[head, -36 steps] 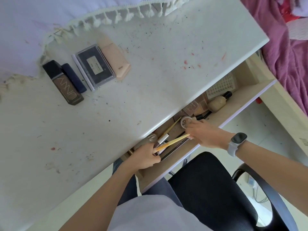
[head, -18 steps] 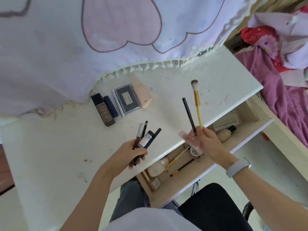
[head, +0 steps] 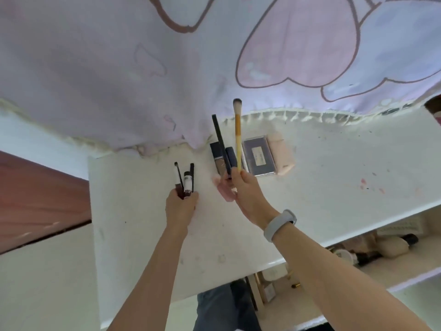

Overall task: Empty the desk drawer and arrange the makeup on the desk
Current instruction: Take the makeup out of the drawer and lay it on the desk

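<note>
near right, the drawer [head: 358,271] lies open with makeup left inside. over the desk [head: 310,199], the left hand [head: 181,206] grips a bundle of pencils [head: 187,181] and the right hand [head: 243,187] pinches a brush [head: 238,134] and liner [head: 220,142], long axes pointing far. the row of compacts [head: 259,158] lies just beyond the right hand, the nearer one.

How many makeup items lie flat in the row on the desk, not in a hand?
4, side by side by the curtain: brown bottle, dark blue tube, dark palette, pink case. Held tools partly cover the first two.
</note>
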### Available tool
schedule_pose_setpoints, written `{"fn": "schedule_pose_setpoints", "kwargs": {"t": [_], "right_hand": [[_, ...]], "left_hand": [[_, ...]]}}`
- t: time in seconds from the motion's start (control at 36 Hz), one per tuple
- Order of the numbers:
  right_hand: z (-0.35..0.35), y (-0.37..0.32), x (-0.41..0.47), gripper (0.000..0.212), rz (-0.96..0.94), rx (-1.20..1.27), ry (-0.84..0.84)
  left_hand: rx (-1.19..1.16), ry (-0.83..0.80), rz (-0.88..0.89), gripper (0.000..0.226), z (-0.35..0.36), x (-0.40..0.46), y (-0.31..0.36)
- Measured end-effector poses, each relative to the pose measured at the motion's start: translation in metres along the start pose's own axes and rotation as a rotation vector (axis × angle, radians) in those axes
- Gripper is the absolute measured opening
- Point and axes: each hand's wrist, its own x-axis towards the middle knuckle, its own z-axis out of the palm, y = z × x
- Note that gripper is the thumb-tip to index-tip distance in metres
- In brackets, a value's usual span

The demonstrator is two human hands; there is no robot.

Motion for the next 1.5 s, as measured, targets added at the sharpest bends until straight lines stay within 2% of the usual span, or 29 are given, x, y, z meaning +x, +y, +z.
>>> {"fn": "schedule_pose_setpoints", "kwargs": {"t": [0.28, 0.36, 0.47, 0.58, 0.75, 0.94, 1.06, 1.22, 1.36, 1.5], "right_hand": [[0.048, -0.004, 0.016, 0.03, -0.209, -0.33, 0.109], [0.042, 0.004, 0.006, 0.028, -0.224, -0.385, 0.103], [0.024, 0.03, -0.013, 0.027, -0.25, -0.659, 0.151], [0.012, 0.046, -0.028, 0.025, -0.237, -0.867, 0.179], [0.01, 0.046, -0.029, 0.029, -0.205, -1.135, 0.124], [0.025, 0.044, -0.025, 0.022, -0.161, -1.128, 0.039], [0.022, 0.045, -0.028, 0.023, -0.143, -1.112, 0.05], [0.01, 0.046, -0.032, 0.025, -0.102, -1.169, 0.047], [0.007, 0.048, -0.035, 0.023, -0.078, -1.23, 0.016], [0.012, 0.048, -0.032, 0.021, -0.045, -1.185, 0.028]], "left_hand": [[0.147, 0.051, 0.144, 0.048, -0.006, 0.019, 0.01], [0.195, 0.022, 0.203, 0.042, -0.012, 0.021, 0.009], [0.269, -0.012, 0.28, 0.045, -0.013, 0.022, 0.005], [0.435, -0.008, 0.441, 0.045, -0.01, 0.023, 0.0], [0.491, -0.046, 0.57, 0.042, -0.002, 0.018, -0.006], [0.469, -0.024, 0.59, 0.047, -0.002, 0.011, -0.016], [0.568, -0.059, 0.619, 0.05, -0.002, 0.008, -0.02], [0.819, -0.028, 0.637, 0.055, 0.007, 0.01, -0.024], [0.829, 0.022, 0.652, 0.055, 0.009, 0.013, -0.024], [0.819, 0.032, 0.813, 0.049, 0.005, 0.01, -0.029]]}}
